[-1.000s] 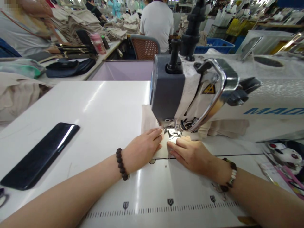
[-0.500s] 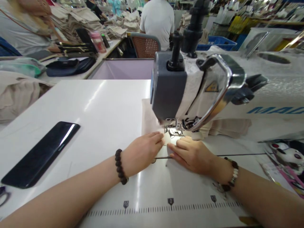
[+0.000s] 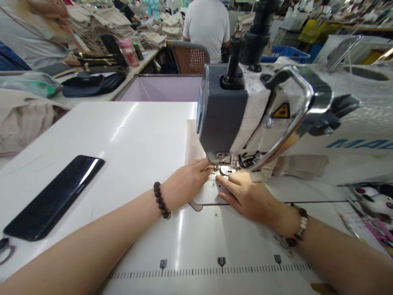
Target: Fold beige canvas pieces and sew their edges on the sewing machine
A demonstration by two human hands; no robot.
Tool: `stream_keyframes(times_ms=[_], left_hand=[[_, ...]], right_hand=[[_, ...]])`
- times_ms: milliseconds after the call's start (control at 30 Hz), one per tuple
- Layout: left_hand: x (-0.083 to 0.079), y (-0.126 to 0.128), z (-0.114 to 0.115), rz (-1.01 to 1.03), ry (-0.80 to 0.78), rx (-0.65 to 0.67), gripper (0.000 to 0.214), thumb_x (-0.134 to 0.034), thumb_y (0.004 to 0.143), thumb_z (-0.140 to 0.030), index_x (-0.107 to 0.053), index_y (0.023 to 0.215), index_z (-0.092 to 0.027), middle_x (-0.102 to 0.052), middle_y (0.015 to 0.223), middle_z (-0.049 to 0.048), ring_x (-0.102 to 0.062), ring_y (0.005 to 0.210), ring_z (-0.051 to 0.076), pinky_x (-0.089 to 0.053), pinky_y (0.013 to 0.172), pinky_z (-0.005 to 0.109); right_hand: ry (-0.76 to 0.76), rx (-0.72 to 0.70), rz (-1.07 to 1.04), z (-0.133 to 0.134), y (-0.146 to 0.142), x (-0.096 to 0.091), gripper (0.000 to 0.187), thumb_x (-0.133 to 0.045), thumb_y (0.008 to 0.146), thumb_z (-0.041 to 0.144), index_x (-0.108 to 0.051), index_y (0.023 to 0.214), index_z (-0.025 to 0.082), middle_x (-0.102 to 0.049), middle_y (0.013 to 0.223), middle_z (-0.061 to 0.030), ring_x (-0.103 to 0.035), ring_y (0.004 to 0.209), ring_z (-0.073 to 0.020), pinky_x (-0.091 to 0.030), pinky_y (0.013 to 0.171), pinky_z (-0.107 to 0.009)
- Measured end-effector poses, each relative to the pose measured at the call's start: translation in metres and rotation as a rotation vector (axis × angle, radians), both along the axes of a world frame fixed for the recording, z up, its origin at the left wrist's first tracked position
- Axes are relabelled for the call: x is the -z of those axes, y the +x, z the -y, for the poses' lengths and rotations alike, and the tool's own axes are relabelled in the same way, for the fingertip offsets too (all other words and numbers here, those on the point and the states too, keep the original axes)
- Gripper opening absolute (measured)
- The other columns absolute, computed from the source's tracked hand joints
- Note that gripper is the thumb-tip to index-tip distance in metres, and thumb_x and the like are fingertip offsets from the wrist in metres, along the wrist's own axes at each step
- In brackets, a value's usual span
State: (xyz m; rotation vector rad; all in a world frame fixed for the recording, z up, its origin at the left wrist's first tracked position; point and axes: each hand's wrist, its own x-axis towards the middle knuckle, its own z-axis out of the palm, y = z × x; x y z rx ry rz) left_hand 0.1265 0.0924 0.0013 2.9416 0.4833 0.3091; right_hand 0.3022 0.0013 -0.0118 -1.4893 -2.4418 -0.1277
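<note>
Both lie half-curled, my left hand [image 3: 186, 184] on beige cloth [image 3: 193, 141], my right hand [image 3: 250, 198] by the presser foot [image 3: 226, 170], grips unclear.

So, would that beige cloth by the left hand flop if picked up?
The cloth would probably droop: it looks thin and lies flat on the table. Pushed, it might wrinkle, like the rumpled heap at left.

Sewing machine [image 3: 222, 110] runs off the right edge, lettering [image 3: 359, 143] chopped! Left of it, the left hand [image 3: 187, 182] hides some pale cloth [image 3: 193, 141]; beyond the machine, there's a person [image 3: 206, 30], head cut off!
</note>
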Motion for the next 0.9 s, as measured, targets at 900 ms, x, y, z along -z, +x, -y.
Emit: stream_keyframes(times_ms=[900], left_hand=[[0.0028, 0.0000, -0.0082, 0.011, -0.037, -0.026, 0.018, -0.041, 0.091, -0.016, -0.057, 0.097, -0.012, -0.059, 0.100, 0.0075, -0.054, 0.100, 0.018, -0.045, 0.091, 0.034]], right_hand=[[-0.016, 0.017, -0.008, 0.0016, -0.0005, -0.0018, 0.032, -0.045, 0.089, 0.035, -0.058, 0.107, 0.012, -0.062, 0.079, -0.0070, -0.055, 0.074, -0.0184, -0.036, 0.060, -0.027]])
